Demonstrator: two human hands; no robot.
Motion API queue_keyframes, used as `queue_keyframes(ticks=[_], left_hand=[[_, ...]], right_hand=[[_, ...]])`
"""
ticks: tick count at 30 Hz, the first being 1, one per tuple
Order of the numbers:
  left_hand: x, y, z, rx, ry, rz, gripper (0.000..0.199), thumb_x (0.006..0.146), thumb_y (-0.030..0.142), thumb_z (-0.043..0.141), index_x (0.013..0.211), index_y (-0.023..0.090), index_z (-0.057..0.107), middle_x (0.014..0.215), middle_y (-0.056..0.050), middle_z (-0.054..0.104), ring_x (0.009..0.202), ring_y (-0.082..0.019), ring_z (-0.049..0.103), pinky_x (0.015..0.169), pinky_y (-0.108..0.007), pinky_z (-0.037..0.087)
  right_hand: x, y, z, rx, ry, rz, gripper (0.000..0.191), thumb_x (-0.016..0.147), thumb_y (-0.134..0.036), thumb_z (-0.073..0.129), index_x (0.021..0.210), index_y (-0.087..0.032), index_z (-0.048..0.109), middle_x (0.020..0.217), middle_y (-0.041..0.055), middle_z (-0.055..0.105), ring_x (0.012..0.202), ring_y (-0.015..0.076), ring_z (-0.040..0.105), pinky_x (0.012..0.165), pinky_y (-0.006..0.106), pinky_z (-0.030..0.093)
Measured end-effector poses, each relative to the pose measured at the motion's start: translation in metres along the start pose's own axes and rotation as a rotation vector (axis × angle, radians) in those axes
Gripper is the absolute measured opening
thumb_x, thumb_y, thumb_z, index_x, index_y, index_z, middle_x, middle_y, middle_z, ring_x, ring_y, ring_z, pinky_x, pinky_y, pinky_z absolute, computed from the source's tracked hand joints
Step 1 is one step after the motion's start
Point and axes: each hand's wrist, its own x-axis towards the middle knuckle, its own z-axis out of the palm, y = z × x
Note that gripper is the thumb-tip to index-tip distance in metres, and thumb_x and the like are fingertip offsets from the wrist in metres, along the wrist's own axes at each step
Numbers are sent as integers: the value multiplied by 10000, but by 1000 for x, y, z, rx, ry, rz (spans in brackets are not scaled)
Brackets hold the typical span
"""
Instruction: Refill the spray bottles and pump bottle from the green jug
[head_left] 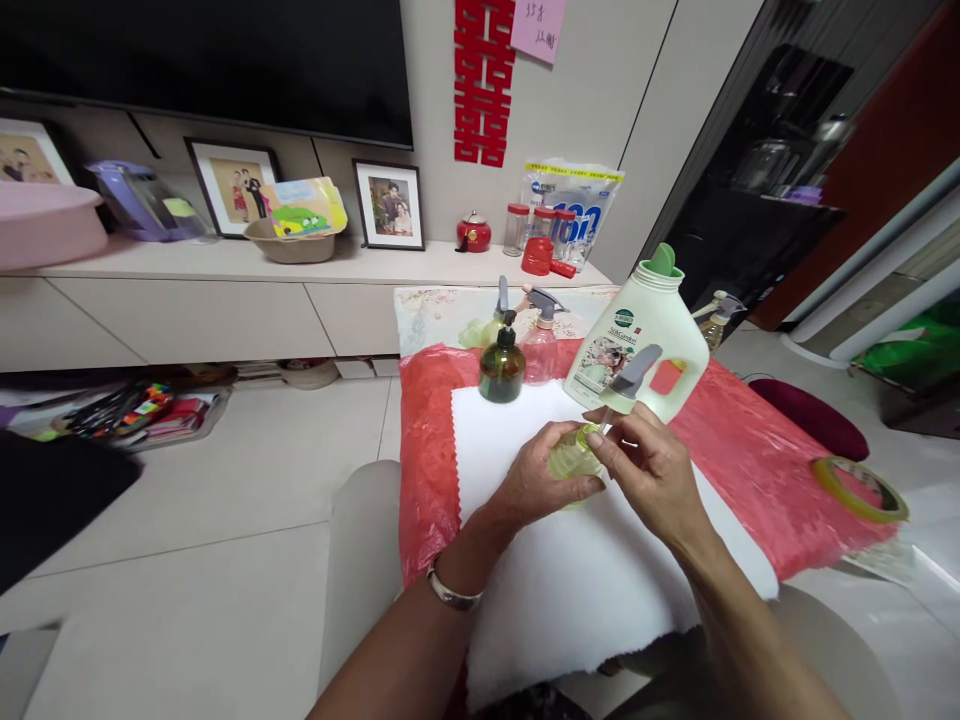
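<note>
My left hand point(541, 478) is wrapped round a small clear yellow-green bottle point(574, 455), tilted above the white cloth point(585, 590). At the bottle's mouth, my right hand point(651, 468) pinches a spray head point(632, 378) with a grey trigger and a pale green collar. Its thin tube shows between my right fingers, close to the bottle's opening. Just behind the hands stands a large pale green jug point(637, 330) with its green cap tipped up. To its left are a dark green pump bottle point(502, 370) and a pink spray bottle point(541, 345).
Red plastic point(427, 450) covers the table under the cloth. A tape roll point(859, 489) lies at the right. Another spray bottle point(716, 322) stands behind the jug. On the cabinet are a basket point(289, 243), a red pot point(473, 233) and a detergent bag point(585, 205).
</note>
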Motion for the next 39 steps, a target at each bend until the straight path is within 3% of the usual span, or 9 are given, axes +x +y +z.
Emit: queue_keyframes(ticks=[4,7,16,23,31,34,39], left_hand=[[0,4,0,52,7,33,694,707,424,875,1290,183,585,1270,-127,661,1178,-318,626,1041,-507,488],[0,5,0,89,27,32,664,699,422,874,1260,198,598,1229,-107,678,1150,-312,639,1016,-484,510],[0,5,1,93,38,31,621,704,417,867,1220,197,600,1217,-100,676,1147,-293,637,1014,-468,504],[0,5,0,102,27,58,620,717,428,857,1225,183,599,1253,-116,669,1153,-291,633,1029,-454,492],[0,4,1,135,33,27,646,698,452,870,1223,183,609,1235,-111,676,1139,-281,638,1021,-415,496],[0,3,1,122,39,27,743,692,475,872,1307,187,571,1274,-113,665,1175,-292,628,1050,-426,488],[1,8,-1,185,22,173,918,725,430,855,1491,190,409,1404,-154,588,1293,-324,572,1131,-474,432]], right_hand=[[-1,-1,2,-40,40,-59,304,1001,-364,563,894,-104,680,925,61,557,815,52,541,644,149,443],[-3,-3,4,-90,62,-115,304,1019,-347,528,921,-111,691,974,72,575,874,68,551,694,165,455],[-12,9,8,-378,149,-315,220,1002,-254,546,890,-93,645,1009,85,576,810,68,510,713,203,418],[-13,22,5,-523,125,-442,285,1005,-278,523,1187,-79,616,1293,131,524,1204,220,526,1000,331,466],[-18,24,6,-512,96,-464,324,1037,-274,457,1246,-48,558,1363,171,474,1315,262,470,1085,403,462],[-20,25,5,-500,98,-482,354,1040,-280,469,1300,-50,535,1397,170,450,1350,260,447,1130,411,440],[-25,27,6,-468,108,-492,400,1029,-252,493,1383,-68,504,1416,156,442,1380,253,427,1180,416,404]])
